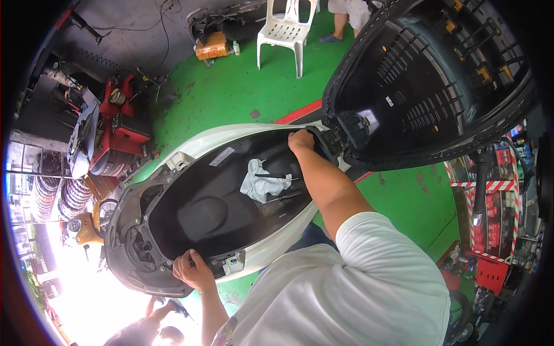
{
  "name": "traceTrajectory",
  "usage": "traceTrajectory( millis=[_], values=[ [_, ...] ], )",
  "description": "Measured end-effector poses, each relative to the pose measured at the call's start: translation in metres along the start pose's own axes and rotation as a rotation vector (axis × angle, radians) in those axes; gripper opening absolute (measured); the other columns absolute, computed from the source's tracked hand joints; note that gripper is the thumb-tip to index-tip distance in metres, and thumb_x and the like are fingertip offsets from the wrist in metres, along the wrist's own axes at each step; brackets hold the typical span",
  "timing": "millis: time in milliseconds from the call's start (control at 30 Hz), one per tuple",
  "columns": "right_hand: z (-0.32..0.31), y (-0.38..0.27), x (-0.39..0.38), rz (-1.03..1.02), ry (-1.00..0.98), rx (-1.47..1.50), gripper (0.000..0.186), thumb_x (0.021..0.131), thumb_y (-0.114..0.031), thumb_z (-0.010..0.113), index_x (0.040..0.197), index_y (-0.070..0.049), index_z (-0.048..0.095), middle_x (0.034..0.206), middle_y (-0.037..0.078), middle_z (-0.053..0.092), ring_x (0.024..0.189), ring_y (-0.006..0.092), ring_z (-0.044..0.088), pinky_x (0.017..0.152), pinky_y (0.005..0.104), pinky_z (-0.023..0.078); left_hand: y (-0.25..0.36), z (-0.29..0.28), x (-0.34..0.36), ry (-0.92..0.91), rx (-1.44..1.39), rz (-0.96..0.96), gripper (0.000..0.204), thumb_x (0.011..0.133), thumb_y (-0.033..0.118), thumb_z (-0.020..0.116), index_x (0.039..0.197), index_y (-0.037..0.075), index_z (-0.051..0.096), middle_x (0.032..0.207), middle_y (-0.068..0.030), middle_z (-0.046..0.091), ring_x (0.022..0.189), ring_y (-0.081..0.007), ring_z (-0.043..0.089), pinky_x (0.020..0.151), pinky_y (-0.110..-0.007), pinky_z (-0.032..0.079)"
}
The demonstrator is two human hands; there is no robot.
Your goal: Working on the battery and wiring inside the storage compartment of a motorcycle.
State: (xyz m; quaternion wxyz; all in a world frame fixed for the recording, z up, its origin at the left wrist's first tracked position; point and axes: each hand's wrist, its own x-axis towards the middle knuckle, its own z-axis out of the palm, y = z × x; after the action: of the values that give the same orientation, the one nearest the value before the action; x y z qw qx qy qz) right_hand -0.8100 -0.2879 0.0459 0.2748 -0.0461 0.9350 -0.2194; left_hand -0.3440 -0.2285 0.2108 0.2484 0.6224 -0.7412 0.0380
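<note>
A long black under-seat storage box [199,222] sits in the white body of a scooter [213,136]. At its left end my left hand [193,270] is closed over the near rim, the fingers curled. Stretched across to the right end, my right hand [301,140] is closed on the far rim near the seat hinge [336,140]; its fingertips are partly hidden. Inside the box lies a crumpled whitish cloth or bag [259,181], with a thin black-handled tool [276,176] across it and a second slim tool [283,197] beside it.
The scooter's seat [415,86] stands raised at the right, underside showing. A white plastic chair [287,34] is on the green floor beyond. Red workshop equipment [124,130] stands left, shelves of parts [496,213] right. Other people are at the top and lower left.
</note>
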Motion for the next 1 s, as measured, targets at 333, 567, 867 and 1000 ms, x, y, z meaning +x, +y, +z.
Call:
traceTrajectory(
  millis=[333, 567, 867, 1000],
  values=[
    [0.028, 0.045, 0.028, -0.257, 0.143, 0.362, 0.03, 0.08, -0.031, 0.073, 0.08, -0.001, 0.068, 0.088, 0.022, 0.07, 0.09, 0.0403, 0.068, 0.083, 0.0475, 0.053, 0.002, 0.001, 0.003, -0.006, -0.001, -0.003, 0.012, 0.085, 0.016, 0.067, 0.08, 0.005, 0.069, 0.079, -0.0042, 0.063, 0.088, -0.0238, 0.058, 0.091, -0.041, 0.039],
    [0.041, 0.064, 0.042, -0.346, -0.041, 0.738, 0.026, 0.086, -0.018, 0.073, 0.069, -0.003, 0.06, 0.064, 0.004, 0.062, 0.06, 0.0142, 0.061, 0.059, 0.0305, 0.048, 0.006, 0.001, 0.004, -0.001, 0.012, -0.011, 0.01, 0.085, 0.015, 0.067, 0.08, 0.006, 0.069, 0.079, -0.0029, 0.065, 0.09, -0.0232, 0.059, 0.093, -0.041, 0.038],
    [0.048, 0.048, 0.027, -0.14, 0.072, 1.149, 0.019, 0.09, -0.008, 0.069, 0.08, 0.001, 0.057, 0.075, 0.006, 0.062, 0.061, 0.0148, 0.063, 0.056, 0.0268, 0.054, 0.006, 0.004, 0.007, -0.028, 0.046, 0.001, 0.01, 0.086, 0.015, 0.066, 0.08, 0.007, 0.069, 0.08, -0.0027, 0.066, 0.092, -0.0228, 0.059, 0.093, -0.041, 0.038],
    [0.05, 0.062, 0.026, -0.215, -0.011, 1.174, 0.016, 0.092, -0.009, 0.066, 0.082, -0.001, 0.057, 0.075, 0.005, 0.061, 0.063, 0.0136, 0.064, 0.056, 0.0259, 0.054, 0.007, -0.003, 0.006, -0.086, 0.03, -0.01, 0.01, 0.086, 0.014, 0.066, 0.081, 0.007, 0.069, 0.081, -0.003, 0.066, 0.093, -0.0227, 0.059, 0.093, -0.041, 0.038]
  ],
)
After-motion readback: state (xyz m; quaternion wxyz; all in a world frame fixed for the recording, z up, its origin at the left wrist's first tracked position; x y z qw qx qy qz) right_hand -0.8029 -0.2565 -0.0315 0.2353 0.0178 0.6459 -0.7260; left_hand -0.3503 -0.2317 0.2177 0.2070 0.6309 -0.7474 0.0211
